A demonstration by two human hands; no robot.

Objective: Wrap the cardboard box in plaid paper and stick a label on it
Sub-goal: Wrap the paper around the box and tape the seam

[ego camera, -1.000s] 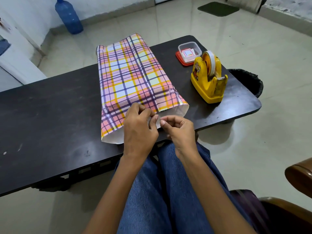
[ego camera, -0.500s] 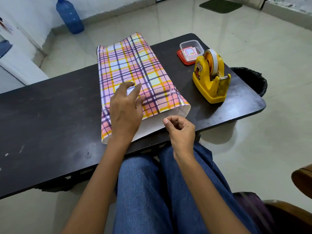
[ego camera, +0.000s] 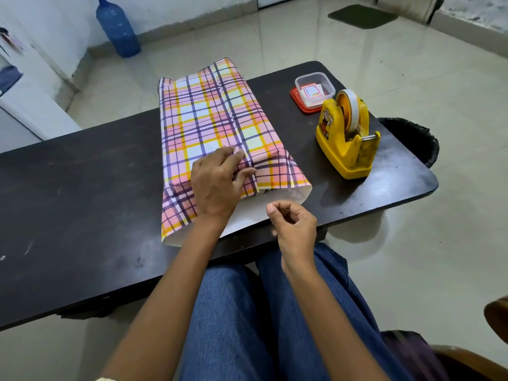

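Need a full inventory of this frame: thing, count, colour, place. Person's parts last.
plaid-wrapped box: 1, pink, yellow and purple plaid, middle of table, near end of paper open
table: 1, dark brown or black, across the frame
tape dispenser: 1, yellow with a white roll, right part of table
clear container: 1, clear on a red lid, cards or labels inside, behind the dispenser
bin: 1, black, on the floor past the table's right end
water bottle: 1, blue, on the floor by the far wall
mat: 1, dark green, far floor
chair: 1, brown, lower right edge
legs in jeans: 2, blue, under the table's near edge
left hand: 1, pressing on the wrapped box's near end
right hand: 1, pinched, above the table's near edge; what it holds cannot be told
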